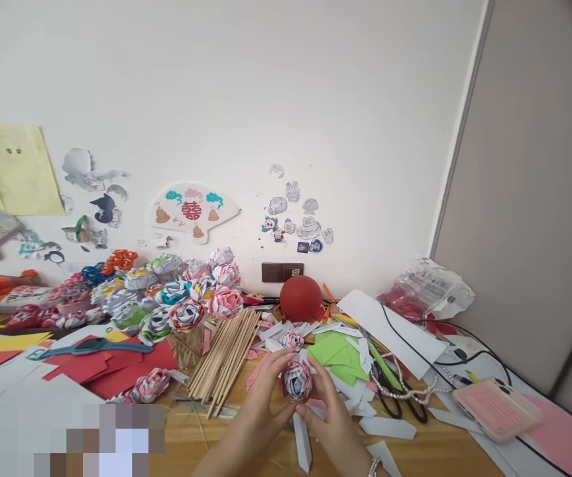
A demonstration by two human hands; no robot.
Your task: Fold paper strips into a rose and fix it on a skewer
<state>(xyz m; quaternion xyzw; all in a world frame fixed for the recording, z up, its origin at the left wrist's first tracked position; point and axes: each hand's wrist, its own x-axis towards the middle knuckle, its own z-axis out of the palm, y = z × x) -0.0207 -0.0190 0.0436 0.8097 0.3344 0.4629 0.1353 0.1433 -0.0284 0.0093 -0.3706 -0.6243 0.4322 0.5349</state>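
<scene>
Between my two hands is a folded paper flower, white with dark and pinkish-red edges. My left hand grips its left side, thumb below and fingers at the upper edge. Around its right side my right hand curls, its thumb near the bottom. A smaller pink and white paper flower shows just beyond my fingertips. Folded white paper strips lie on the wooden table below and beside my hands. Left of my left hand rests a bundle of wooden sticks.
Many finished paper flowers are massed at the back left. Red paper sheets and a blue watch lie left. A red ball, green paper squares, scissors, a bead string and a phone stand or lie right.
</scene>
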